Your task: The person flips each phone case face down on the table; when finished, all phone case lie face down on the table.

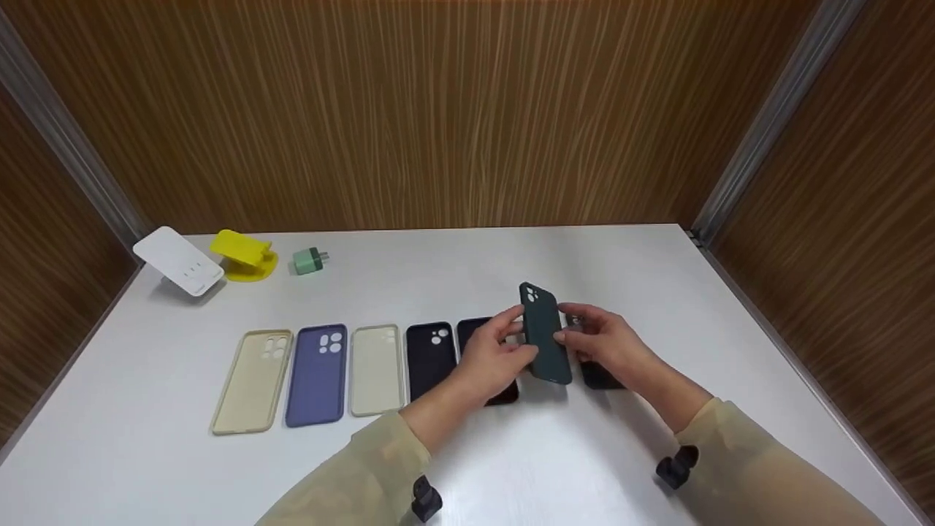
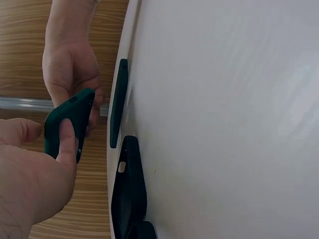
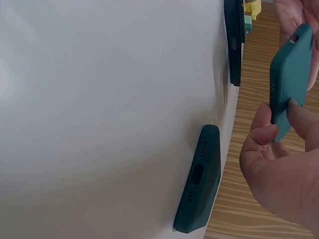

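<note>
A dark green phone case (image 1: 546, 336) is held up above the white table, tilted, with its back and camera holes facing up. My left hand (image 1: 493, 361) grips its left edge, the thumb lying on the edge. On the right edge my right hand (image 1: 613, 347) pinches the case between thumb and fingers, seen closer in the right wrist view, where the case (image 3: 294, 74) shows its bottom port opening. Below the right hand lies another dark green case (image 3: 198, 181), partly hidden in the head view. A dark case (image 1: 504, 396) lies partly covered by my left hand.
Left of my hands a row holds a black case (image 1: 431, 358), a clear whitish case (image 1: 377, 372), a purple case (image 1: 316, 376) and a cream case (image 1: 250, 383). Farther back stand a white stand (image 1: 179, 261), a yellow stand (image 1: 245, 252) and a green charger plug (image 1: 308, 261). Wood-grain panels (image 1: 409, 109) enclose the table.
</note>
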`<state>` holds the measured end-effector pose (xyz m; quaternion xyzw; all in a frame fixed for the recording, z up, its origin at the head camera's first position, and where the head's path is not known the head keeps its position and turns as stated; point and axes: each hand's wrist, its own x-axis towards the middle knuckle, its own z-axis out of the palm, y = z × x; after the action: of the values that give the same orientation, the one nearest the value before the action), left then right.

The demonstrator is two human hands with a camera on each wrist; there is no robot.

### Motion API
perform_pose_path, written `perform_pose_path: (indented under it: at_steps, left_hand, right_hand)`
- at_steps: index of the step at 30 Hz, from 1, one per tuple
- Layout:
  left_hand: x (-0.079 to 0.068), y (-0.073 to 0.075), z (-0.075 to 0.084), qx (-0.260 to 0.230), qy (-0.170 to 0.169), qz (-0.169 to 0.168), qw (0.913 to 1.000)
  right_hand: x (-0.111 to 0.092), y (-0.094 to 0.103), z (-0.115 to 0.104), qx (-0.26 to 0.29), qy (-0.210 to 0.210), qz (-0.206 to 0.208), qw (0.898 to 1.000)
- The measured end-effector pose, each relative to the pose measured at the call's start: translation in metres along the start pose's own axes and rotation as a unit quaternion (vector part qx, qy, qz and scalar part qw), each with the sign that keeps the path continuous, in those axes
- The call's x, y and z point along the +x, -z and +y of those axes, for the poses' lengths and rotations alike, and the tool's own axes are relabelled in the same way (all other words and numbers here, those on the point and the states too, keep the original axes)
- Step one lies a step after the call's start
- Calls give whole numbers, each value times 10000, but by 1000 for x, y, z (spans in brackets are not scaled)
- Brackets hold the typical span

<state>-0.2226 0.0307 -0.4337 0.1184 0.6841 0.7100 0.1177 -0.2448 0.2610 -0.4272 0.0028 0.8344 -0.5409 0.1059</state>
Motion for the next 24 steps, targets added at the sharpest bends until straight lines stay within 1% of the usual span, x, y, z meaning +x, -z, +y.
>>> perform_pose_path:
  at_steps: [5, 8, 15, 22, 24]
  left_hand:
    - [7, 4, -3, 521, -105, 372, 9979]
    - [11, 4, -5, 605, -96, 480, 9970]
    - [18, 0, -9, 635, 25, 511, 9967]
    - [22, 0, -17, 951, 72, 497, 9942]
    - [23, 0, -19, 955, 100, 509, 9941]
  right_hand:
    - [2, 2, 1, -117, 7, 65, 9999]
    - [3, 3, 2, -235, 53, 111, 9996]
    - [6, 7, 6, -422, 92, 185, 9989]
    - [7, 9, 8, -523, 197, 146, 9983]
    - [7, 9, 9, -591, 248, 135, 9979]
